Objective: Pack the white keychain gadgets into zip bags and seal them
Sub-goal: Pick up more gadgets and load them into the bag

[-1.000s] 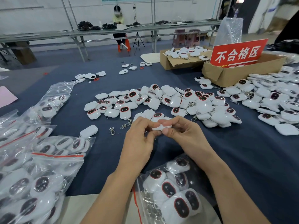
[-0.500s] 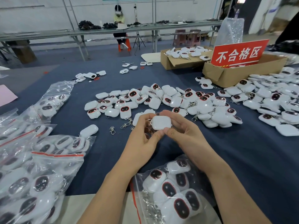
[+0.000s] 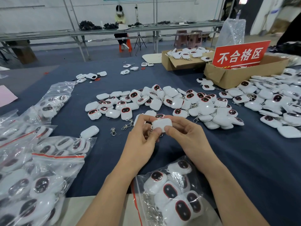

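Observation:
Both hands hold one white keychain gadget point(image 3: 161, 123) above the blue table, its plain white back facing me. My left hand point(image 3: 143, 137) pinches its left side and lower edge; my right hand point(image 3: 184, 132) grips its right side with thumb below. A loose pile of white gadgets point(image 3: 171, 101) with dark red-rimmed faces lies just beyond. An open zip bag point(image 3: 172, 190) holding several gadgets rests between my forearms at the near edge. Filled zip bags point(image 3: 45, 163) with red seal strips lie at the left.
Two cardboard boxes stand at the back right, one point(image 3: 182, 61) with gadgets, the other point(image 3: 241, 74) carrying a red sign point(image 3: 241, 53). A further heap of gadgets point(image 3: 276, 98) covers the right side. Loose metal clasps point(image 3: 113, 131) lie left of my hands. A seated person point(image 3: 120, 26) is far behind.
The gadget, seen edge-on between my fingertips a second ago, has been turned so its flat white back faces me. Both hands stayed in about the same place.

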